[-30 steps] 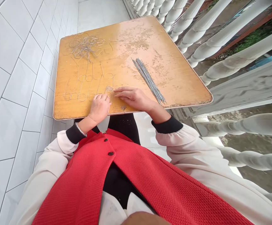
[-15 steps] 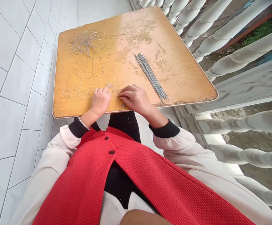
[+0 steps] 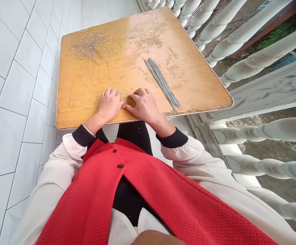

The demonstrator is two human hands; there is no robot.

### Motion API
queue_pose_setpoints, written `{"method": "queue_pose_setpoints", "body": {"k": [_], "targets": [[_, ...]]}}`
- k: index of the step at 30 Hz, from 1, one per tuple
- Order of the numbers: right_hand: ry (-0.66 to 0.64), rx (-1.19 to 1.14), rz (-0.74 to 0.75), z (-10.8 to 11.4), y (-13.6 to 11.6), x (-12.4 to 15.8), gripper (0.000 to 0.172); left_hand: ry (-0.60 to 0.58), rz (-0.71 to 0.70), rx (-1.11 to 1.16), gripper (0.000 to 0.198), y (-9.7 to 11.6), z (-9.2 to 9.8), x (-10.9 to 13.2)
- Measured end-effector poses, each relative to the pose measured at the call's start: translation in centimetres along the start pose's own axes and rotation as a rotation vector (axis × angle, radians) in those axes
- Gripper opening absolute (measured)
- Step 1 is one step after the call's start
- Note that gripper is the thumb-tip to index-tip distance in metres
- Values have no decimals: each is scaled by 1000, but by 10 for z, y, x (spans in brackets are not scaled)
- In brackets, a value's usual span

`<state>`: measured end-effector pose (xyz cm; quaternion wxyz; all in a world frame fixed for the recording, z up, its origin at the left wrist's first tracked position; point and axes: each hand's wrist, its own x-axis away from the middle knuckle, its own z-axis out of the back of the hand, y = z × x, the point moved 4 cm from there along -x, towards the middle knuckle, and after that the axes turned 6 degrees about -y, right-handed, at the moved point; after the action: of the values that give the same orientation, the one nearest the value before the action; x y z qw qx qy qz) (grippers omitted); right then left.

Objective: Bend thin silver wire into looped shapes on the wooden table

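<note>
Near the table's front edge, my left hand [image 3: 109,104] is closed, with its thumb and fingertips on a thin bent wire [image 3: 122,86]. Opposite it, my right hand [image 3: 143,104] pinches the lower, curved end of the same wire between thumb and forefinger. The two thumb tips almost meet; the fingers partly hide the bend. To the left of my hands lie several wires with looped ends [image 3: 87,103], in rough rows. A tangled heap of bent wires [image 3: 92,44] sits farther back. Right of my right hand is a bundle of straight grey wires [image 3: 162,83].
Everything rests on a small worn wooden table [image 3: 201,85] with rounded corners. A white balustrade [image 3: 229,47] runs along the right side. White floor tiles [image 3: 17,102] spread to the left. My knees are under the table's front edge.
My left hand has turned, its thumb now reaching toward the right thumb. My right hand has moved slightly left, and the hands are closer together at the wire's bend.
</note>
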<state>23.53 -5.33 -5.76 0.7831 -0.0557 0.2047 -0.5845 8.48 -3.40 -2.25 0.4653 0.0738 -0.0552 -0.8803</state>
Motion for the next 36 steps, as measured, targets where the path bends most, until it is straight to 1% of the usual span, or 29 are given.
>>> {"method": "queue_pose_setpoints", "body": {"k": [2,5,16,23,26,30,33,36], "targets": [[-12,10,1,0,-5,-1,38,-34,-16,20,23,-2,-4,-6],[-20,1,10,1,-9,-1,36,-58,-17,42,21,-5,-6,-9],[6,10,63,-2,-11,-2,36,-94,-11,11,30,-5,-4,-4],[33,-10,69,-3,-11,-1,35,-64,-20,11,29,-5,-6,-4],[61,-8,38,-3,-8,0,35,-50,-22,32,30,-7,-9,-5],[77,-33,6,-2,2,4,47,-43,-31,57,33,-8,-9,-3],[74,-74,-6,0,9,9,42,-62,-32,49,38,-8,-7,1],[84,-102,-38,4,15,15,34,-52,-39,62,41,-8,-2,7]]}}
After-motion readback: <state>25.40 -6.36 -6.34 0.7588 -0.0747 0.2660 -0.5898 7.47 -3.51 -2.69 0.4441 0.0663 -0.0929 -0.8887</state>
